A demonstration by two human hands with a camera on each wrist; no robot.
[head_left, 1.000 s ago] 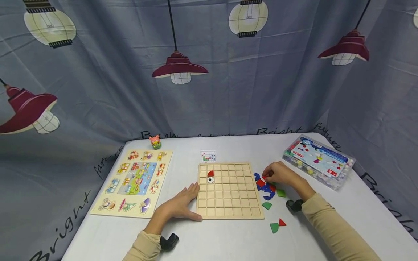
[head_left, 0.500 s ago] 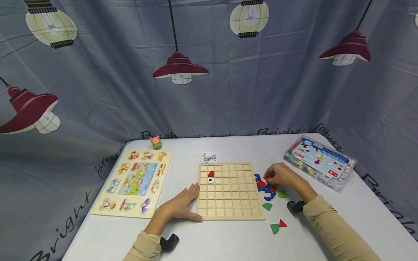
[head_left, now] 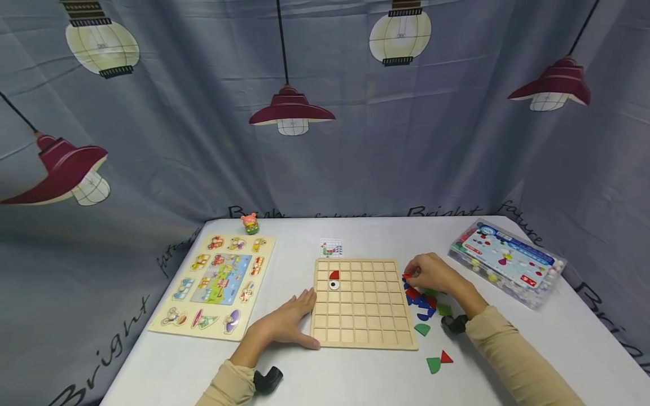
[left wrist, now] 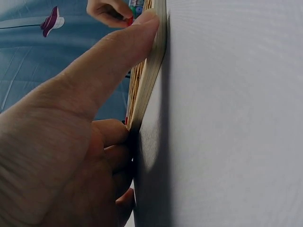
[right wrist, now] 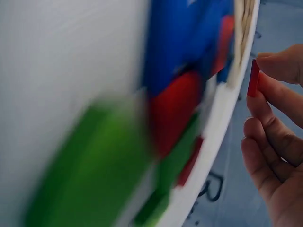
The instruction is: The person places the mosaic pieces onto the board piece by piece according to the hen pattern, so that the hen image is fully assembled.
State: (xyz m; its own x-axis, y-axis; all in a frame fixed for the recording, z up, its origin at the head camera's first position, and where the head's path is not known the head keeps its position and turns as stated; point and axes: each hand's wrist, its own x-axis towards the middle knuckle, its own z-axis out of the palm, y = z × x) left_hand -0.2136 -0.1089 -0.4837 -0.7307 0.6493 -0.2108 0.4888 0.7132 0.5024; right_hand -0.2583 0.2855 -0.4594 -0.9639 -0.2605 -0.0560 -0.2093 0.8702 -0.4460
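Item: wooden grid board (head_left: pixel 363 301), square, set flat near the middle of the table (head_left: pixel 355 378), slightly toward the front edge. Two cells in its second column from the left, at the far end, are filled: a red quarter-round tile (head_left: pixel 333 275) and, directly nearer the front edge, a white tile with a black dot (head_left: pixel 333 285). All other cells are bare.

Item: right hand (head_left: pixel 431 273), raised just off the board's right edge near its far right corner. Grip: thumb and forefinger closed together on a small red piece (right wrist: pixel 253 78); the right wrist view shows it pinched edge-on, thin and flat, its long axis running roughly along the fingertips. The board lies to the left of this grip, and the filled cells are across the board toward its far left corner. The right hand is the nearer of the two to the loose pieces; the left is nearer the filled cells.

Item: left hand (head_left: pixel 284 324), fingers straight, flat on the table and pressed against the board's left edge; the left wrist view shows the thumb (left wrist: pixel 109 61) lying along the board's rim. It holds nothing.

Item: loose tiles (head_left: pixel 421 299), blue, red and green, heaped on the table just beside the board's right edge, beneath the right hand. A green and red pair (head_left: pixel 438 362) lies apart, nearer the front edge.

Item: pattern card (head_left: pixel 330 248), beyond the board's far edge.
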